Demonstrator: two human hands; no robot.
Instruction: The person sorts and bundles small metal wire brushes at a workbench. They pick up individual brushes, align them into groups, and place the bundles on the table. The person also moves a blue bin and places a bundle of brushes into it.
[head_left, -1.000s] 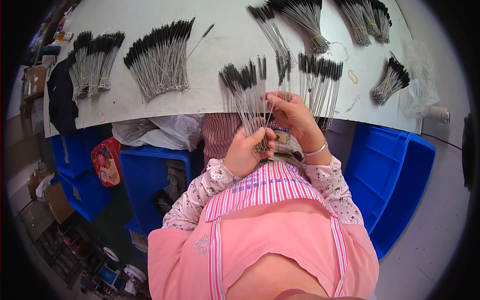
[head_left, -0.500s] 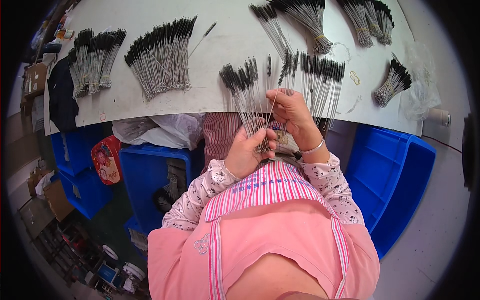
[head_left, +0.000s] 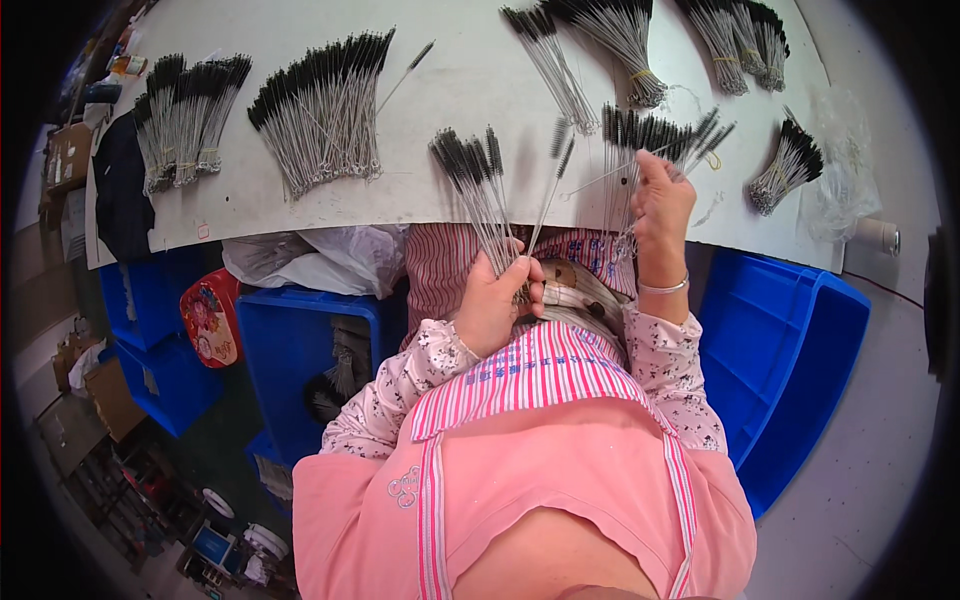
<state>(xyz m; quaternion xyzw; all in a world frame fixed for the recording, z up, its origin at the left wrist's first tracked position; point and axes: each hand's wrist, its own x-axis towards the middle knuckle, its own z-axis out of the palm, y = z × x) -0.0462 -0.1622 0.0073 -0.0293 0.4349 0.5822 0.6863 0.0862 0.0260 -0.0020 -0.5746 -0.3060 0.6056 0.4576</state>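
Showing a dark cloth (head_left: pixel 122 195) at far left on the table (head_left: pixel 450 80), with brush bundles (head_left: pixel 190 125) lying over and beside it. Lower down, off the table, has a red tin (head_left: pixel 212 320), then a blue bin (head_left: pixel 258 350) with a white bag (head_left: pixel 340 262) partly over its rim. Next right, has a wide brush pile (head_left: pixel 325 120) with black bristles pointing away from the body, and a lone brush (head_left: pixel 407 75) slanting near it. At centre, holds brushes (head_left: pixel 475 190) in the left hand (head_left: pixel 498 305), with fingers closed round the wire ends above the apron (head_left: pixel 520 370) and bristles fanning out over the table. Has a leaning brush (head_left: pixel 550 200) tilting right, apart from that fan. Further right, pinches another brush (head_left: pixel 720 135) between thumb and forefinger of the right hand (head_left: pixel 662 205), above a brush row (head_left: pixel 620 135); cannot tell the number pinched. Beyond, has a small bundle (head_left: pixel 785 165), a big bin (head_left: pixel 800 360) below, clear plastic (head_left: pixel 845 165) and, at far right, a spool (head_left: pixel 878 232).
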